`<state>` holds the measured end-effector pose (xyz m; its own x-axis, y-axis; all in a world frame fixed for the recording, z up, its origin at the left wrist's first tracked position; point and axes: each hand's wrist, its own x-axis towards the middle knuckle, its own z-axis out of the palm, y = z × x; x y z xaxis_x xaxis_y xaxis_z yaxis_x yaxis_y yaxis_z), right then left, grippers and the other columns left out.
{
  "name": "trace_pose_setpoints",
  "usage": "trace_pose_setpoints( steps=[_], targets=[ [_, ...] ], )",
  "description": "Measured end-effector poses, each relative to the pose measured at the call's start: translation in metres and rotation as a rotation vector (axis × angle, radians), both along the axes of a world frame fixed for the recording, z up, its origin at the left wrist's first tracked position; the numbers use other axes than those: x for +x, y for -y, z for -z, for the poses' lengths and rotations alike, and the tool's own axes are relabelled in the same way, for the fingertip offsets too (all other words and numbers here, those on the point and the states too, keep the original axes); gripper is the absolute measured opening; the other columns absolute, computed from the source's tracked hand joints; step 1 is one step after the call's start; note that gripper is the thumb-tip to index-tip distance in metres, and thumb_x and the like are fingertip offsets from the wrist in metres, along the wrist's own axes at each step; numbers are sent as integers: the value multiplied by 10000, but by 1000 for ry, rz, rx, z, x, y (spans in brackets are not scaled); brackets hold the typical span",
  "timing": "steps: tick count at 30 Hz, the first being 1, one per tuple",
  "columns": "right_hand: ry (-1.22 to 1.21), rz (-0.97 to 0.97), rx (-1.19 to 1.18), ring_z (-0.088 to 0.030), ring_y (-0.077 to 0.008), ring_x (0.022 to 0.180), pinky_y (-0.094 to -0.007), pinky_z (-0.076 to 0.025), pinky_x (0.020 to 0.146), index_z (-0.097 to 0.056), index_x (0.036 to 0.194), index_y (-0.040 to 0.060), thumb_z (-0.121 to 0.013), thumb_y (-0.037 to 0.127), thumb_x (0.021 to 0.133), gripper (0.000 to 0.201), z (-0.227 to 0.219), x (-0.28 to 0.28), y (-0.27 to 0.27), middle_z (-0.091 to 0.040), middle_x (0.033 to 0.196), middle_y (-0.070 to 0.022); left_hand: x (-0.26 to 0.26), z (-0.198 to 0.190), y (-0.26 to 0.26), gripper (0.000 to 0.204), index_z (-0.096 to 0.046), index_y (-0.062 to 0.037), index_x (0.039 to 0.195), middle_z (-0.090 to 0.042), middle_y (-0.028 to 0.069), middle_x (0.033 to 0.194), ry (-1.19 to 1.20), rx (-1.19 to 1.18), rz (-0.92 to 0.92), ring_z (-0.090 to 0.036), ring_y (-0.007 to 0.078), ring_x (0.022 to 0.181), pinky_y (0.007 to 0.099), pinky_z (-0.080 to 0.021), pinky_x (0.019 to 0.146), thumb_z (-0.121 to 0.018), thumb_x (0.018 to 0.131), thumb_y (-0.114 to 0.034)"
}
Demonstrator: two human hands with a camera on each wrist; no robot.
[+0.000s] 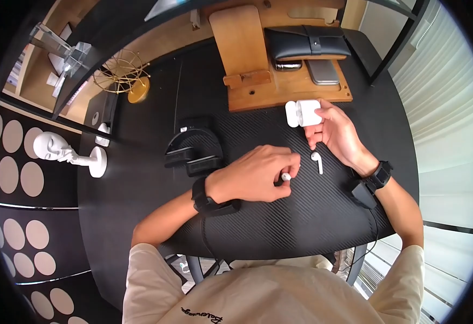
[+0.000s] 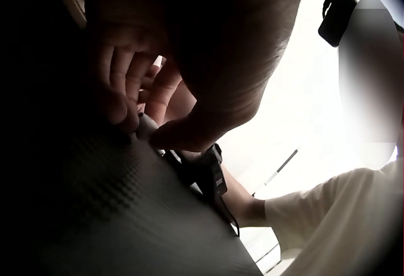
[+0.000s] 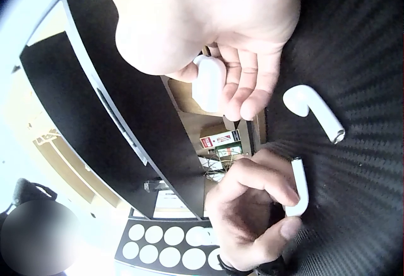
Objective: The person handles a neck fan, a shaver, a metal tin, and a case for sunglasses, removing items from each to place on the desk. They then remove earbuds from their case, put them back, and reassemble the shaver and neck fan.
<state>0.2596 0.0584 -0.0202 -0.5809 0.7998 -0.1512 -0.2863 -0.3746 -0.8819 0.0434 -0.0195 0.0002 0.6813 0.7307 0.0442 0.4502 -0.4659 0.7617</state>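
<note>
My left hand [image 1: 255,174] is low over the black desk, pinching a white wireless earbud [image 3: 300,191] between thumb and fingers; its stem points away from the fingertips in the right wrist view. In my right hand [image 1: 340,132] is a white earbud charging case [image 1: 309,112], gripped by thumb and fingers with its lid flipped open to the left. A second white earbud [image 1: 317,162] lies on the desk between the two hands, just below the right fingers. Dark shadow covers much of the left hand [image 2: 189,68] in the left wrist view.
Behind the case stands a wooden organizer [image 1: 236,100] bearing a black pouch [image 1: 308,43] and a grey flat box [image 1: 323,72]. A black curved object [image 1: 194,146] lies left of the left hand. A white figurine [image 1: 58,147] and gold wire ornament [image 1: 138,90] are farther left.
</note>
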Motion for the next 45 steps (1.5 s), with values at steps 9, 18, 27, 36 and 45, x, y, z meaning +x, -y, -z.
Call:
trace_pose_setpoints(
  steps=[9, 18, 27, 36, 45],
  targets=[
    [-46, -17, -8, -625, -174, 669, -309, -523, 637, -524, 1085, 17, -431, 221, 994, 242, 2, 0, -1, -629, 813, -94, -1, 20, -11, 162, -629, 56, 974, -614, 78, 810, 602, -548, -344, -571, 101, 612, 243, -484, 524, -531, 971, -72],
    [49, -17, 49, -623, -182, 652, -300, -527, 622, -508, 1072, 12, -448, 200, 994, 212, 1, -1, 0, -623, 798, -107, -9, 30, -22, 293, -643, 39, 1155, -612, 61, 869, 857, -393, -632, -571, 102, 726, 260, -483, 609, -522, 1043, -204],
    [75, -24, 72, -628, -181, 668, -307, -527, 624, -503, 1066, 8, -444, 197, 994, 210, 0, -2, 0, -623, 803, -113, -9, 35, -21, 205, -639, 47, 1133, -687, 93, 951, 872, -268, -639, -639, 107, 766, 222, -519, 599, -621, 976, -83],
    [52, -30, 53, -628, -191, 683, -319, -528, 636, -487, 1082, 0, -430, 212, 994, 236, -2, -2, -2, -624, 810, -122, -10, 34, -21, 267, -600, 28, 1196, -700, 146, 1023, 834, -248, -638, -661, 153, 820, 257, -522, 636, -582, 1014, -166],
    [58, -45, 42, -629, -201, 695, -325, -530, 662, -485, 1125, -17, -415, 226, 996, 285, -4, -1, 0, -631, 824, -133, -7, 35, -19, 228, -676, 18, 1133, -719, 91, 951, 791, -168, -602, -655, 94, 791, 206, -504, 603, -657, 974, -144]
  ],
)
